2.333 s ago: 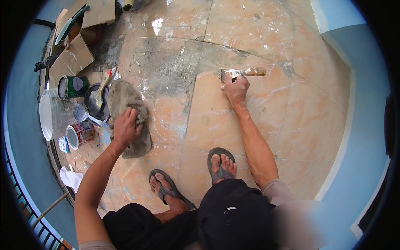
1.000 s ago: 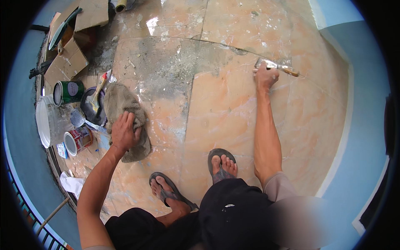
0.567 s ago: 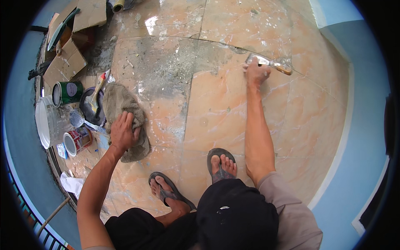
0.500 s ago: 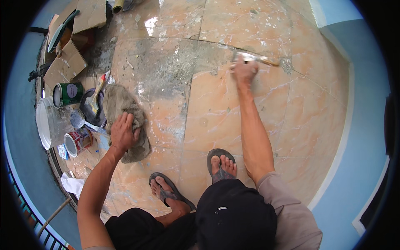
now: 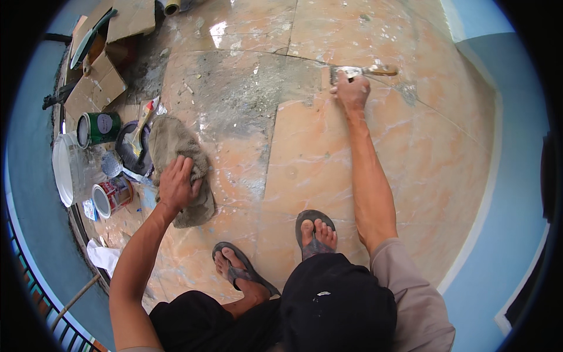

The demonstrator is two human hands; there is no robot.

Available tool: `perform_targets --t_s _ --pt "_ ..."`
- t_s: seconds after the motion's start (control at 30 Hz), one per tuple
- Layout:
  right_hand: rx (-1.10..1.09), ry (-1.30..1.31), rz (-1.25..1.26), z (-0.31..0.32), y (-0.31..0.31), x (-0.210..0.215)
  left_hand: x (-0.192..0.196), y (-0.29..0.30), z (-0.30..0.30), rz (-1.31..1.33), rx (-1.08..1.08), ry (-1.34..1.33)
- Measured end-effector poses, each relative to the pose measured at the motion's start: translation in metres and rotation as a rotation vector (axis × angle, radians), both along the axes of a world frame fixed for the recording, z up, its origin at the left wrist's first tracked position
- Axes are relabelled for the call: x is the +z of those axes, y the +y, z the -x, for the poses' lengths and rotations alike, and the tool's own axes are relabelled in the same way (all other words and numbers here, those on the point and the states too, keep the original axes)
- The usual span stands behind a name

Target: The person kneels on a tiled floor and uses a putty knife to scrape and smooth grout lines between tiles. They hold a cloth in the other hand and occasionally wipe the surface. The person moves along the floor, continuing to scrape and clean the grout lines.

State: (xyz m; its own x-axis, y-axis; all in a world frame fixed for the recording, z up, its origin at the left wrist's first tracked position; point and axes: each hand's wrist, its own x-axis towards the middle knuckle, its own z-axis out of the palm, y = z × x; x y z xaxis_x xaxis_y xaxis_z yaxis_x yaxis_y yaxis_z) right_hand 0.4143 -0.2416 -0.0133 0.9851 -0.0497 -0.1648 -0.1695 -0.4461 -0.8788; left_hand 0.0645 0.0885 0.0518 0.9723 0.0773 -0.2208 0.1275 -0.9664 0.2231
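My left hand (image 5: 177,182) presses on a crumpled grey-brown rag (image 5: 176,141), its fingers curled into the cloth on the tiled floor. Farther off and to the right, my right hand (image 5: 353,92) grips a flat brush (image 5: 378,70) close to its pale, silvery head. The brush's brown handle points right, and its dark head end meets the tiles at the left, slightly smeared by motion. A rough grey patch (image 5: 240,82) of dried material lies on the floor left of the brush.
Along the left wall stand a green can (image 5: 98,129), a red-labelled can (image 5: 112,197), a clear tub (image 5: 69,170) and a dark tray (image 5: 126,146) with a yellow-handled paintbrush (image 5: 139,132). Cardboard pieces (image 5: 94,88) lie beyond. A blue wall (image 5: 492,252) bounds the right.
My right hand has moved slightly farther away and to the right with the brush, whose handle now lies nearly level. My left hand stays on the rag. The whole view has shifted slightly.
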Motion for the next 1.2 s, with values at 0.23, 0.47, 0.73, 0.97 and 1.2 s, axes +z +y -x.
perform_targets --t_s 0.23,0.47,0.73,0.97,1.2 --pt "0.059 -0.046 0.048 -0.003 0.008 -0.005 0.000 -0.001 -0.001 0.000 -0.003 0.010" --pt "0.076 -0.008 0.063 -0.013 0.004 -0.005 0.002 -0.001 -0.002 0.005 -0.012 0.013" --pt "0.233 0.013 -0.065 -0.011 0.013 -0.006 0.000 -0.002 -0.002 0.007 -0.015 0.003" --pt "0.354 0.054 0.029 -0.013 0.026 0.000 0.002 0.000 0.002 0.002 -0.020 -0.013" --pt "0.211 0.040 0.080 -0.038 -0.021 0.006 0.001 -0.001 -0.001 0.005 -0.016 -0.002"
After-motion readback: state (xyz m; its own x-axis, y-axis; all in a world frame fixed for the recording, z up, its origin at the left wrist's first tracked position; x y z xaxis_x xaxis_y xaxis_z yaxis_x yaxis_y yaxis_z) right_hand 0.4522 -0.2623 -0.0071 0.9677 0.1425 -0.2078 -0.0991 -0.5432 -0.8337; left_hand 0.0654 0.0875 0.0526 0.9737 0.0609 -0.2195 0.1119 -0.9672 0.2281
